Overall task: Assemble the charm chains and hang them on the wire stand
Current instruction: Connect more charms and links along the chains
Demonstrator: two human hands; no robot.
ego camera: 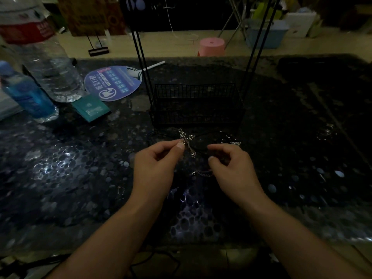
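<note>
My left hand [159, 158] pinches a silver cross charm [188, 140] between thumb and forefinger, just in front of the black wire stand [196, 103]. My right hand [229, 162] has its fingers curled and pinches a thin dark cord that runs toward the charm; the cord is hard to make out in the dim light. A short silver chain with a clasp [202, 173] hangs or lies below my right fingers. More small silver charm pieces [234, 142] lie on the dark table behind my right hand. The stand's basket base sits mid-table, with thin black uprights [141, 57] rising out of view.
The dark speckled tabletop [80, 168] holds a large clear water bottle [50, 67], a small blue bottle [26, 93], a teal packet [90, 107] and a round printed fan [113, 82] at the left. A pink stool [211, 46] stands on the floor behind.
</note>
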